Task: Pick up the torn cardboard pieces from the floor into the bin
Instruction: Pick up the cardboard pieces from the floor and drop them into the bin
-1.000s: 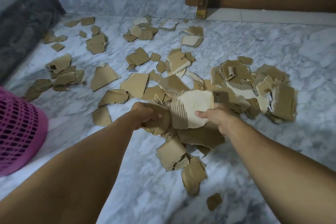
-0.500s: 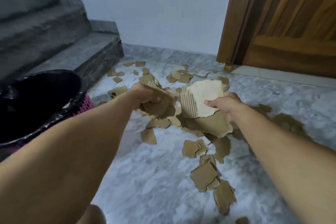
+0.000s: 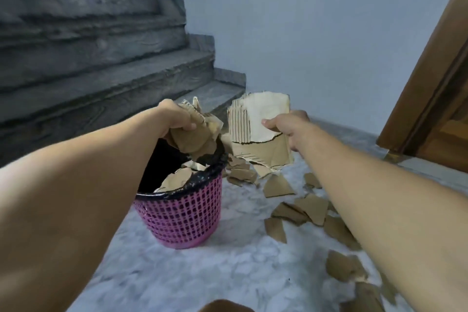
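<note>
Left hand (image 3: pixel 178 118), centre of frame, grips a crumpled wad of brown torn corrugated cardboard pieces (image 3: pixel 196 138) with fingers curled round it, right over the open mouth of the pink plastic lattice bin (image 3: pixel 181 213) with its black bag liner (image 3: pixel 215 164). Right hand (image 3: pixel 288 128), just right of centre, pinches a flat stack of larger torn cardboard sheets (image 3: pixel 258 132), thumb on the pale face, fingers behind; this stack hangs beside the bin's right rim, not yet above the opening. A few scraps already lie inside the bin. More loose brown cardboard scraps (image 3: pixel 298 210) lie scattered on the grey-white marble floor (image 3: pixel 228 273) at lower right, some overlapping. Handling judgement: pieces look very light, dry, fairly stiff yet bendable, ragged-edged with exposed fluting (top sheet shows ribbed corrugation where the liner has peeled), not fragile, not slippery; small bits likely slide out of a loose handful, so squeeze wads whole and pinch flat sheets near an edge, or scoop several together against the smooth floor. The bin looks light and could tip if knocked. Dark grey rough stone stairs (image 3: pixel 88 45) fill the upper left, a brown wooden door (image 3: pixel 430 99) the right edge, a plain pale wall (image 3: pixel 316 20) between.
</note>
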`<state>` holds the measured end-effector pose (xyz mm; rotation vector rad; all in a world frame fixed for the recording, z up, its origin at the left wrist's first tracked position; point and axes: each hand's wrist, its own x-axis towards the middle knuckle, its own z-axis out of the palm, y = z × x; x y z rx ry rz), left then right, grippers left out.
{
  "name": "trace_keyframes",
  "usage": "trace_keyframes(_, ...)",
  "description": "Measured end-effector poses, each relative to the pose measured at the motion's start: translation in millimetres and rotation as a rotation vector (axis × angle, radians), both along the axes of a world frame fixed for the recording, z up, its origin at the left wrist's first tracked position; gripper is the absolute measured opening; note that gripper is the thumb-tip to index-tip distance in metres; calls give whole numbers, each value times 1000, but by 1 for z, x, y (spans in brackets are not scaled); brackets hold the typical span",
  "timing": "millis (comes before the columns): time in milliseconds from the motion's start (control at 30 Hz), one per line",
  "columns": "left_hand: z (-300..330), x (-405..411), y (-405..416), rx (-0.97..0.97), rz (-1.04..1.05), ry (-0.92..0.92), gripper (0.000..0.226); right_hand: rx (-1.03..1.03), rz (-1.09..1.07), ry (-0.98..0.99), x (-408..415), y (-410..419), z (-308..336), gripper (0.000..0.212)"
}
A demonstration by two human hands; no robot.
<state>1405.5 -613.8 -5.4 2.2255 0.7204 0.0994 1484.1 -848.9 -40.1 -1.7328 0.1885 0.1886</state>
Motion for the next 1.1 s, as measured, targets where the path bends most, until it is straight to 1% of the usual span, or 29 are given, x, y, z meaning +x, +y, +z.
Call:
trace_keyframes(100, -5, -7, 46, 4, 79, -2, 57, 36, 53, -10, 6, 66, 2, 70)
trace_keyframes(167, -12, -9, 69, 12, 113, 1, 58, 53, 85, -1, 9, 100, 1, 71)
trace_keyframes(233, -22, -12, 85, 2, 116, 6, 54, 59, 82, -6, 11, 127, -4, 67)
trace_keyframes(333, -47, -14, 109, -13, 153, 49, 56, 18, 132, 31, 8, 164, -21, 60)
trace_keyframes(367, -55, -15, 114, -19, 153, 80, 50, -3, 167, 47, 6, 174, -30, 57)
trace_keyframes(433, -70, -16, 121, -23, 143, 150, 41, -89, 234, 60, 5, 188, -50, 49)
trace_keyframes(500, -83, -19, 125, -52, 135, 190, 44, -185, 283, 67, 4, 192, -66, 39)
trace_keyframes(600, -90, -19, 124, -38, 120, 193, 50, -199, 286, 85, 9, 184, -78, 19)
trace_keyframes(667, -92, -16, 119, -15, 101, 191, 50, -152, 282, 109, 11, 172, -79, 21)
trace_keyframes(733, -92, -10, 108, -19, 80, 151, 44, -118, 270, 128, 13, 155, -75, 26)
trace_keyframes(800, -90, -1, 87, -73, 39, 102, 33, -74, 256, 154, 15, 130, -71, 19)
trace_keyframes(867, -84, 7, 57, -98, -19, 54, 23, -55, 247, 164, 11, 99, -63, 12)
trace_keyframes(933, -78, 14, 27, -77, -74, 8, 16, -68, 243, 159, 9, 68, -59, 12)
trace_keyframes(1033, -74, 25, -30, -22, -179, -30, 14, -100, 215, 180, 4, 6, -61, 9)
trace_keyframes(1100, -76, 33, -69, -2, -255, -16, 21, -131, 201, 204, 0, -37, -67, 7)
